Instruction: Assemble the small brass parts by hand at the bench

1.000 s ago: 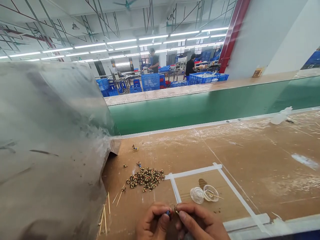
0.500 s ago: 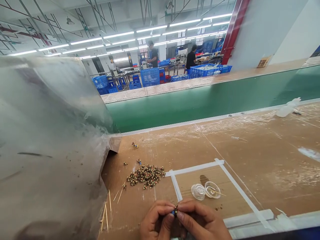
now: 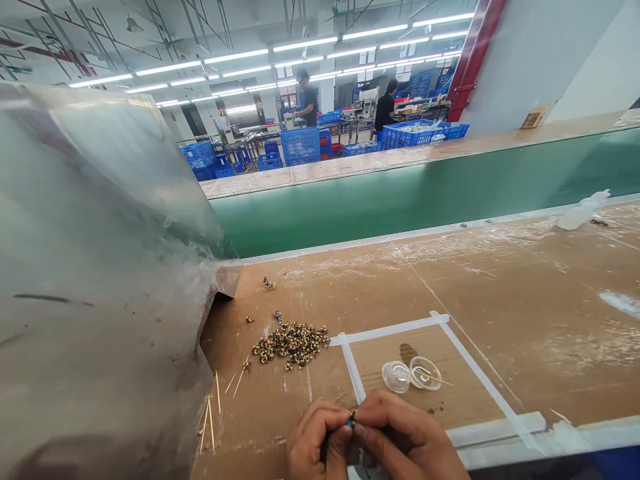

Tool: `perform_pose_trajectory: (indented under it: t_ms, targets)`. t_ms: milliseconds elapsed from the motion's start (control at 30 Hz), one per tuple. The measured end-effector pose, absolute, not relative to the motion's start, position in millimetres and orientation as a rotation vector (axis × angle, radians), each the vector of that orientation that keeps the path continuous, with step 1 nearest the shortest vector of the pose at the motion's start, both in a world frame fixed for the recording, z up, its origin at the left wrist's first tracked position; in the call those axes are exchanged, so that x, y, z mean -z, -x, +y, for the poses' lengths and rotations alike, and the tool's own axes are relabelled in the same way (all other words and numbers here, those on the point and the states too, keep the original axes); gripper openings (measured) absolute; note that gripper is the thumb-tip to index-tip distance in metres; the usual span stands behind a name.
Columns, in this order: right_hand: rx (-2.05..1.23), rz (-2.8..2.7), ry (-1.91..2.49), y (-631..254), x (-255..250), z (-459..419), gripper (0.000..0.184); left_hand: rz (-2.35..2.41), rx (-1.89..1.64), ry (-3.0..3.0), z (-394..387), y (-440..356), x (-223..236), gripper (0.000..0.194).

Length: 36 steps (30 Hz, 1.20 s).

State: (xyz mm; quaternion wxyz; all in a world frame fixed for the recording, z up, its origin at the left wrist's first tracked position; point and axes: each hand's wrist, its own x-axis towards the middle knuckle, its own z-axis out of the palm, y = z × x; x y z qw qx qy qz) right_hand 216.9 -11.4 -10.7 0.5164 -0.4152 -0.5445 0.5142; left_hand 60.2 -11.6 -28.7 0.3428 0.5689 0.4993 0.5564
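Observation:
My left hand (image 3: 320, 440) and my right hand (image 3: 405, 437) meet at the table's near edge. Both pinch one tiny blue and dark figure piece (image 3: 351, 421) between thumbs and forefingers; the fingertips hide most of it. Beyond them to the left lies a heap of tiny dark, yellow and reddish pieces (image 3: 293, 345). A small figure with blue (image 3: 277, 317) rests at the heap's back edge, and another small figure (image 3: 269, 283) lies farther off. In front of my right hand stands an open clear plastic cup (image 3: 425, 372) with a toothpick (image 3: 434, 378) in it, beside a clear lid (image 3: 397, 377).
Several loose toothpicks (image 3: 211, 423) lie at the left, next to a large metal sheet housing (image 3: 100, 267). White tape (image 3: 393, 330) marks a rectangle on the brown table. A green conveyor belt (image 3: 350, 207) runs behind; a white bottle (image 3: 583, 212) lies back right. Two people are in the background.
The view has shifted slightly. Both hands still pinch the small piece together, with only a slight change in the fingers' position.

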Motion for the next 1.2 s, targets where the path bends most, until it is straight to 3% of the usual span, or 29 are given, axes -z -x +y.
perform_pose_trajectory:
  t_ms: [967,1200]
  targets:
    - [-1.292,-1.311,0.953,-220.6,11.8,-7.4,0.025,1.307,-1.407,-1.515,-12.8,-63.1,28.4,0.029]
    - [-1.237,-1.376,0.950,-221.9,15.9,-6.6,0.019,1.288,-1.420,-1.533,-11.9,-61.9,28.9,0.029]
